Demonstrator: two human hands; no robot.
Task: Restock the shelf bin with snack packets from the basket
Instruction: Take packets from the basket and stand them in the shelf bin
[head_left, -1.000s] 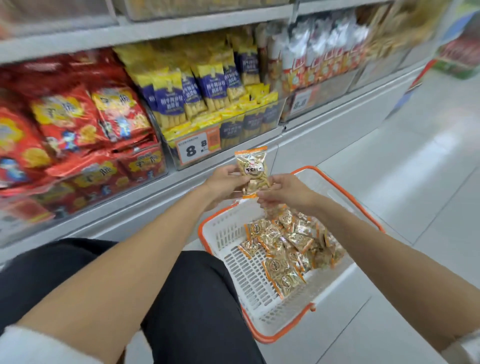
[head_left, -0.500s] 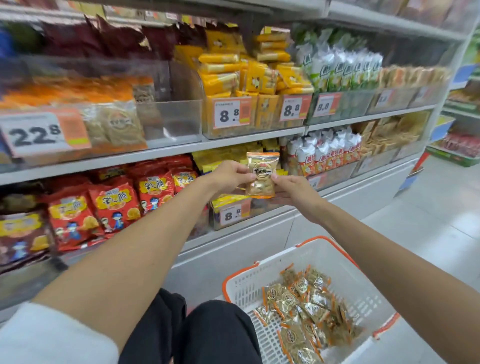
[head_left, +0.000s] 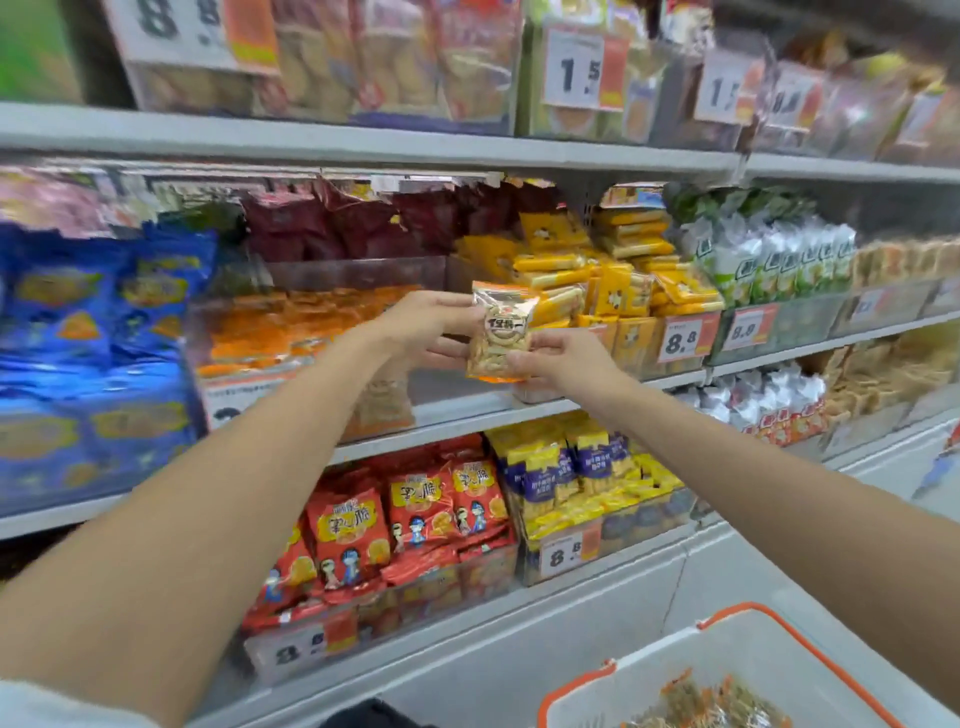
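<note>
Gold snack packet (head_left: 501, 332) pinched upright by left hand (head_left: 421, 325) and right hand (head_left: 563, 361).

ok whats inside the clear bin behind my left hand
Orange packets are piled in the left part of the clear bin. Its right end is covered by the left hand holding the snack packet.

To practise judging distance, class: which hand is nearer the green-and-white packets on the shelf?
Right. The right hand grips the packet from its right side, left of the green-and-white packets; the left hand grips it farther left.
</note>
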